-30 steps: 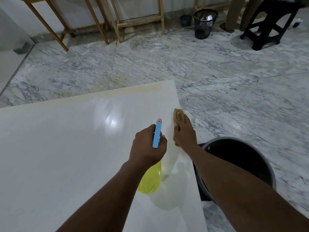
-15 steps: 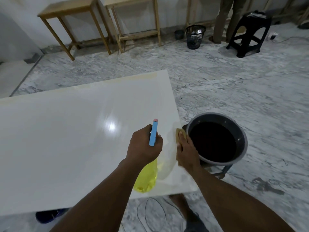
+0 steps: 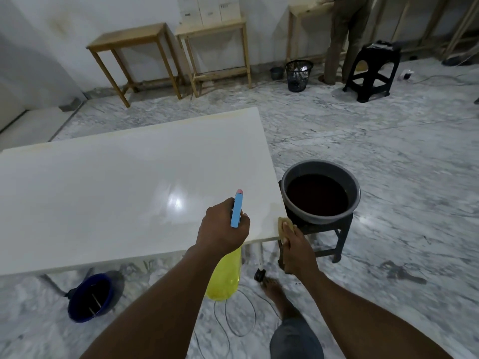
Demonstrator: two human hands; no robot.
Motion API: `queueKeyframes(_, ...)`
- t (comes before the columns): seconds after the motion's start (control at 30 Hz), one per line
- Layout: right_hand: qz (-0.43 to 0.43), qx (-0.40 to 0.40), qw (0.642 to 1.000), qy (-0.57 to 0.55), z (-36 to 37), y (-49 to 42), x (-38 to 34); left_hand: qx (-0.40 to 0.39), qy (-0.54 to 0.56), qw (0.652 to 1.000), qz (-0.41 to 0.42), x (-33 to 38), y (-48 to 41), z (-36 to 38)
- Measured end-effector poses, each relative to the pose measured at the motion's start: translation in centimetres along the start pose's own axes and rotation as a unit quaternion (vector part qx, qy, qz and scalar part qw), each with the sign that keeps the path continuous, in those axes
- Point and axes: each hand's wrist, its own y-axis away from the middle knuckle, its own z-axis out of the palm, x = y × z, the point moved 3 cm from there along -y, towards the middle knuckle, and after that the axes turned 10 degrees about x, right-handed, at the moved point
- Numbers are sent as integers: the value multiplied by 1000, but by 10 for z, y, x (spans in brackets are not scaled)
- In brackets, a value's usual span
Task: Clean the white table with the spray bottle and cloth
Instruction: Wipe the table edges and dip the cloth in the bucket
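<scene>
Head view shows the left hand (image 3: 223, 229) wrapped tight around the neck of a spray bottle (image 3: 226, 274); its translucent yellow body hangs below the fist, and the blue trigger head with a pink tip sticks up above the knuckles, over the near edge of the white table (image 3: 108, 187). Just to the right of that fist, the right hand (image 3: 295, 246) pinches a small tan cloth (image 3: 283, 224) folded against the table's near right corner. Beyond this hand, a grey basin (image 3: 320, 190) of dark liquid sits on a dark stool (image 3: 337, 239).
</scene>
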Motion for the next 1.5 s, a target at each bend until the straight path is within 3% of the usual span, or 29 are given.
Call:
queueKeyframes(0.13,67,-30,992,-102,-23,29,1,-3,-1,1000,-14,2,21,-22)
queueKeyframes(0.23,183,-81,970,-137,-48,35,-15,-14,-4,1000,-25,3,26,-37)
queueKeyframes(0.33,284,-145,926,-200,-70,29,-40,-18,1,999,-35,3,25,-50)
queueKeyframes(0.43,374,-198,846,-325,-80,16,-61,-21,6,999,-38,6,19,-58)
queueKeyframes(0.57,385,-229,776,-445,-100,-9,-99,-23,10,999,-42,15,7,-60)
queueKeyframes(0.7,352,-269,748,-494,-121,-29,-124,-20,12,998,-58,31,-7,-54)
queueKeyframes(1.17,297,-311,788,-440,-234,-129,-78,57,37,993,-100,150,-66,14)
queueKeyframes(1.5,271,-289,814,-426,-302,-231,-59,31,13,994,-109,193,-125,63)
